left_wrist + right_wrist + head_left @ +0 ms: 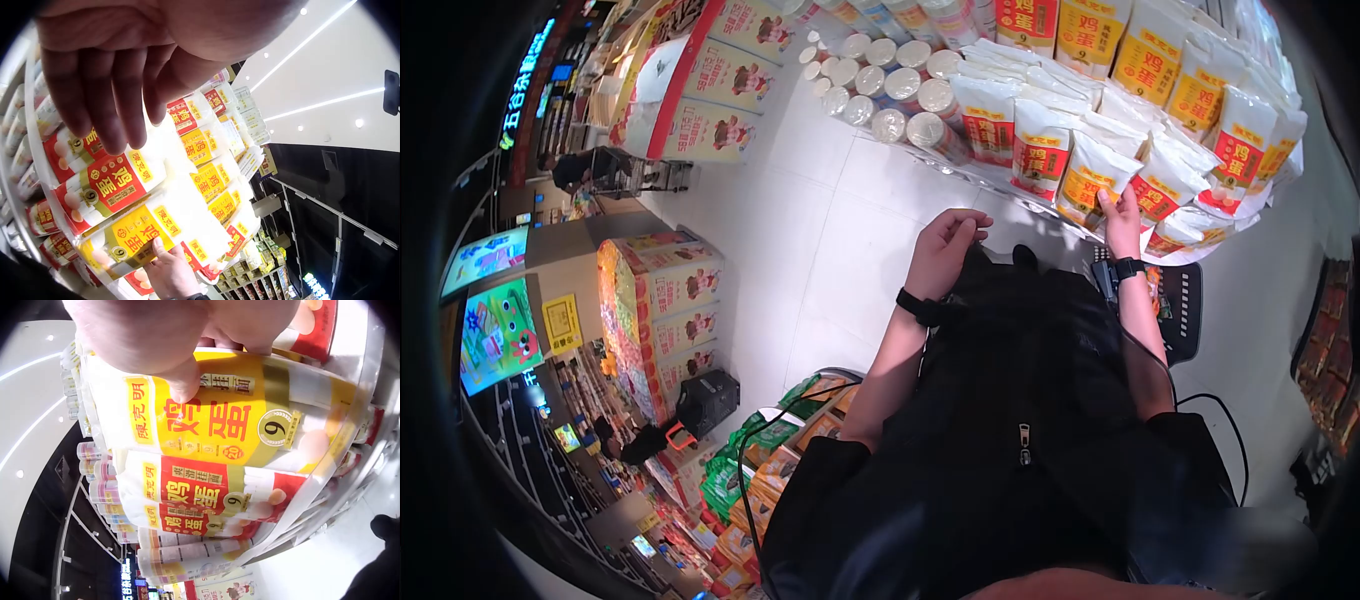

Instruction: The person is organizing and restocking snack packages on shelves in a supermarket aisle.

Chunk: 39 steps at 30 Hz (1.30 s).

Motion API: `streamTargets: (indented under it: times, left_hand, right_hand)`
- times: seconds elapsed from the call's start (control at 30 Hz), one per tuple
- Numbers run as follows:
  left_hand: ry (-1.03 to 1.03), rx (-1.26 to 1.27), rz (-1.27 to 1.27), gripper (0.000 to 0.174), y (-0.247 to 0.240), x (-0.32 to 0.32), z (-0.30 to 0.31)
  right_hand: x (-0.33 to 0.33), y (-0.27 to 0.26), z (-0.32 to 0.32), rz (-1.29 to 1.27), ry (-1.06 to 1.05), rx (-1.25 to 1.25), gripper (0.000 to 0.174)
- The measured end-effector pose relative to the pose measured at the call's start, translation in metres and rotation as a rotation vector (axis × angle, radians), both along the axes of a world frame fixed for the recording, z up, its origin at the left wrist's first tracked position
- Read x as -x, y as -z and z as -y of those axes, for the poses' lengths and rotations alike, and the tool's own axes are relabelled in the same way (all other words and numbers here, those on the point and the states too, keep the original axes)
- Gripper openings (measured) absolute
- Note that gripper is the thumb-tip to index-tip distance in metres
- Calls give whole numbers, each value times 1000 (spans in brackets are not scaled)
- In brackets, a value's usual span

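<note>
The right hand [1122, 222] is at the front edge of a display of noodle packs, gripping a yellow pack [1088, 188]. In the right wrist view the thumb of the right hand [181, 337] presses the yellow pack's face [219, 419], with the other fingers behind it, partly hidden. A red pack [219, 487] stands beside it. The left hand [948, 250] hovers in front of the display with fingers loosely bent, holding nothing. In the left wrist view the left hand [106, 69] hangs before red packs [112, 187].
Round wrapped noodle bundles [890, 125] lie left of the packs. A plastic rim [300, 519] edges the display. Stacked cartons [685, 300], a shopping cart [665, 176] and other people stand farther left. Bagged goods [770, 470] are near the left elbow; a black basket [1180, 310] is by the right forearm.
</note>
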State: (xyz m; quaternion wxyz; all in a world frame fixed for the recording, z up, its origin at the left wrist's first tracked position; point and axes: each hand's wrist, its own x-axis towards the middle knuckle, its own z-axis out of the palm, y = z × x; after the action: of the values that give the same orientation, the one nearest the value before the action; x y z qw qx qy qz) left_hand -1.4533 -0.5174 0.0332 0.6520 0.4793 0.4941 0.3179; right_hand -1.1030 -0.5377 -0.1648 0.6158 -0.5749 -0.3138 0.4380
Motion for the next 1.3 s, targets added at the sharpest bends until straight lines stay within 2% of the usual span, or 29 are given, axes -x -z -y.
streamTargets:
  times: [0.13,0.23,0.3,0.33,0.43,0.57,0.67,0.77,0.8,0.9,1.1,1.17,1.3]
  left_hand:
    - [-16,13,-21,27,7,3,3]
    - [12,13,-1,26,15,5,4]
    - [57,-4,-49,26,17,8,3]
    - [65,-10,-13,25,22,8,2]
    - [75,12,-29,22,20,8,-5]
    - [112,22,-48,23,4,8,-17]
    - [122,6,-57,23,0,9,-20]
    - [112,27,-14,23,3,13,-20]
    - [101,40,12,23,4,13,-20]
    - [73,121,71,24,4,18,-16]
    - [16,122,47,24,3,17,-15]
    - [14,111,62,24,6,13,-15]
    - [22,139,90,24,3,4,-11]
  right_hand:
    - [-4,0,0,-10,-12,24,34]
    - [10,-15,1,-125,49,-18,34]
    - [20,-29,1,-72,34,1,35]
    - [19,-10,3,-117,58,0,35]
    - [14,-4,-3,-57,27,-2,40]
    - [11,-13,-7,12,27,35,35]
    - [7,-37,1,352,5,241,34]
    - [7,-63,8,583,-10,432,32]
    - [6,-51,13,565,31,338,29]
    - [2,-37,21,583,83,272,28]
    - [1,-81,22,755,-76,425,19]
    - [2,-76,19,760,-138,362,17]
    - [30,-116,9,666,-273,237,15]
